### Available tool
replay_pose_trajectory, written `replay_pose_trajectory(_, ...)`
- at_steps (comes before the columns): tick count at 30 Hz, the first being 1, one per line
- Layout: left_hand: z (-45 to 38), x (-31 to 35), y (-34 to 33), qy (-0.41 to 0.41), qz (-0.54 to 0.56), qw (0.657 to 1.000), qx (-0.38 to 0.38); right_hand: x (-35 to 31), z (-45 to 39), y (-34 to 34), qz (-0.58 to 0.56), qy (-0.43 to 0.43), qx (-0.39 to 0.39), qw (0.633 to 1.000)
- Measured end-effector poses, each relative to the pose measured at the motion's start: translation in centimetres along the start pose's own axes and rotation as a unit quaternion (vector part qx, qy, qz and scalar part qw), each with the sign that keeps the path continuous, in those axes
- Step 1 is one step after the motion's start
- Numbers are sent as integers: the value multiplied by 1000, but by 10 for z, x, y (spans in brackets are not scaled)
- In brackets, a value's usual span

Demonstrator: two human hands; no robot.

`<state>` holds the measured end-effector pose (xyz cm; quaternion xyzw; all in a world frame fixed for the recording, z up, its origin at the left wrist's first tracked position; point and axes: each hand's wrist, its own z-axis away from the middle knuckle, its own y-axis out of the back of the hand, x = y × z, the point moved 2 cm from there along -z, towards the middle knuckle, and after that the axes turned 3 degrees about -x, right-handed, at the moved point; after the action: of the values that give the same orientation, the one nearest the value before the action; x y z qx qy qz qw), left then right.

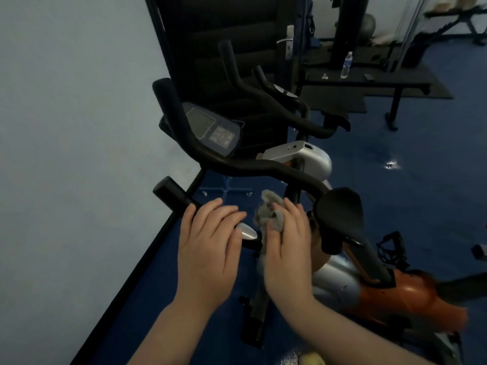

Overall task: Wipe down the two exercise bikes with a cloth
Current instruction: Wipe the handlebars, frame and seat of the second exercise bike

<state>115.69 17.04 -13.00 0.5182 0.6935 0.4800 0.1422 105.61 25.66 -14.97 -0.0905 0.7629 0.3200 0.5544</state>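
The near exercise bike has black curved handlebars (263, 168), a grey console (213, 129), a black saddle (338, 212) and an orange and silver body (411, 293). A second bike's black handlebars (279, 106) and silver housing (303, 155) stand just behind it. My left hand (208, 248) rests on the near bike's lower black handle (171, 192), fingers curled over it. My right hand (286, 248) presses a crumpled grey cloth (268, 214) against the same bar, beside a silver grip plate (247, 231).
A pale wall (79, 154) runs along the left. A dark door (224, 35) stands behind the bikes. On the blue floor to the right are a black bench (369, 84), a water bottle (346, 65) and weight racks.
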Motion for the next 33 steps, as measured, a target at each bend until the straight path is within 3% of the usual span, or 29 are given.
replay_pose_trajectory(5, -6, -9, 21, -9, -19, 1000, 24, -27, 17, -18, 131, 127, -39, 982)
replay_pose_trajectory(9, -13, -22, 45, 22, -22, 996, 78, -60, -6, -34, 202, 139, -117, 963)
replay_pose_trajectory(12, -13, -32, 59, 91, 109, 982, 124, -89, -24, -57, 158, 146, -174, 961)
replay_pose_trajectory(15, -5, -36, 60, 136, 219, 956, 141, -108, -32, -76, 39, 119, -175, 977)
replay_pose_trajectory(18, 4, -32, 57, 126, 281, 945, 114, -106, -15, -72, 58, 251, -133, 957)
replay_pose_trajectory(21, 11, -31, 55, 122, 287, 945, 97, -84, -13, -58, 106, 336, -120, 928)
replay_pose_trajectory(26, 17, -33, 56, 116, 296, 943, 98, -112, -36, -61, -30, 273, -206, 939)
replay_pose_trajectory(30, 21, -32, 55, 127, 335, 929, 96, -125, -45, -63, 65, 381, -281, 878)
replay_pose_trajectory(33, 25, -31, 54, 120, 329, 933, 88, -108, -42, -48, 64, 411, -269, 869)
